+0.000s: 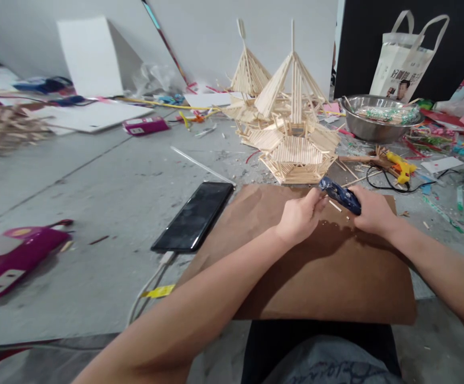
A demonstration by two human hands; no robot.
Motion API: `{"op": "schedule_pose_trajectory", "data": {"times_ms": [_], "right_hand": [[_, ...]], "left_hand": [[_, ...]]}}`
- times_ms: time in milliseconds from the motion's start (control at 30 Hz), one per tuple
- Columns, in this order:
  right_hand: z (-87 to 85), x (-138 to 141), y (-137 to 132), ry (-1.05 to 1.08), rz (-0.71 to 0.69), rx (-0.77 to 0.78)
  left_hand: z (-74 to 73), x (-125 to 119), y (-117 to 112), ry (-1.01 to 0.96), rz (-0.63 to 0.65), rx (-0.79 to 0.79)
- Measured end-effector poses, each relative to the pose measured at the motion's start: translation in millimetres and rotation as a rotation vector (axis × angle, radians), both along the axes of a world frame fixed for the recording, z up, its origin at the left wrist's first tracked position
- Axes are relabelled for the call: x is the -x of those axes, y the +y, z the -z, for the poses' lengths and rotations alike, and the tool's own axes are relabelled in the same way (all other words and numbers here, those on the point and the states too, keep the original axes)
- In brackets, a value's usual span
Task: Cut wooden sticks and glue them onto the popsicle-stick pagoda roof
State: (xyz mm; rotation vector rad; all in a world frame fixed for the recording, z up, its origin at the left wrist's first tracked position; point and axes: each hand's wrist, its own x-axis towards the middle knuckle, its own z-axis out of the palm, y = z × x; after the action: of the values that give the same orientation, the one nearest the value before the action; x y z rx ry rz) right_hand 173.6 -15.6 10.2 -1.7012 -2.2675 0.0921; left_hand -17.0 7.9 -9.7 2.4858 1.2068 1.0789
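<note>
The right hand [372, 210] is gripping a dark-blue, plier-like hand tool [342, 196] above a brown, creased cardboard sheet [336, 282] at the near edge of a grey, dusty desk [108, 184]. The left hand [302, 216] is holding its fingers drawn close together at the tool's head; whether it is pinching anything there, I cannot tell. Short pale wooden stick pieces [335, 206] are lying below the tool. Just beyond the sheet, a model building of pale wooden sticks [298, 152] with a many-sided roof is standing in the way of any reach straight forward, a second pointed stick roof [250, 74] rising behind it. A black, glossy smartphone [194, 216] is lying beside the sheet's left edge, a white charging cable [136, 306] trailing from it toward the near edge. Further left, a magenta-and-white power strip [12, 261] is sitting near the picture's border. On the right, a yellow glue gun [405, 168] is resting by its looping black cord, while a round, shiny metal bowl [370, 128] is standing behind it, near a white, printed carrier bag [396, 66].
</note>
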Motion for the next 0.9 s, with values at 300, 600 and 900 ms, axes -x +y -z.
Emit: {"op": "schedule_pose_trajectory", "data": {"times_ms": [300,600,900], "right_hand": [[-2.0,8,-3,-0.079,0.11,0.029],[13.9,-17,21,-0.034,0.197,-0.203],[29.9,-34,35,-0.256,0.224,-0.118]], "left_hand": [[-0.2,-8,-4,-0.215,0.021,0.047],[-7.0,-10,2,-0.613,0.219,0.528],[-10.9,-9,4,-0.888,0.283,0.791]]}}
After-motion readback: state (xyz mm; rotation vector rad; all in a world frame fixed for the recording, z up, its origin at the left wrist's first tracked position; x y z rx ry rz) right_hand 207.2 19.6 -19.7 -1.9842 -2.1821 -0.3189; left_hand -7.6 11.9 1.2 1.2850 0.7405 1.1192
